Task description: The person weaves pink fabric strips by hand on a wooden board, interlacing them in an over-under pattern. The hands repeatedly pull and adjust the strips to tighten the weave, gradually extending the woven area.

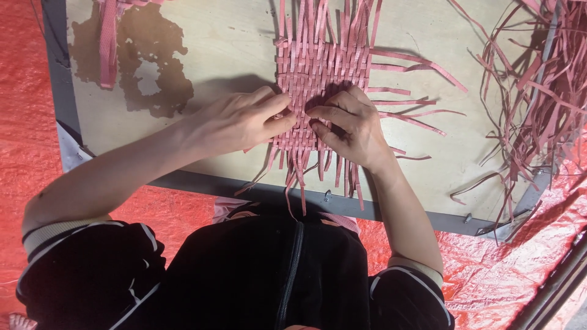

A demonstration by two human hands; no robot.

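Directly ahead, both hands, left and right, pinch strips at the near edge of the pink woven plastic-strip mat.

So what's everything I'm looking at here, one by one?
woven mat: one, pink, middle of the board, loose strip ends sticking out on all sides
board: one, pale wood with a grey edge, under the mat
dark stain: one, on the board's left part
pile of loose strips: one, pink, at the board's right edge
strap: one, pink, top left of the board
plastic sheet: one, red, under the board
left hand: bare, fingers pressed on the mat
right hand: bare, fingers pressed on the mat
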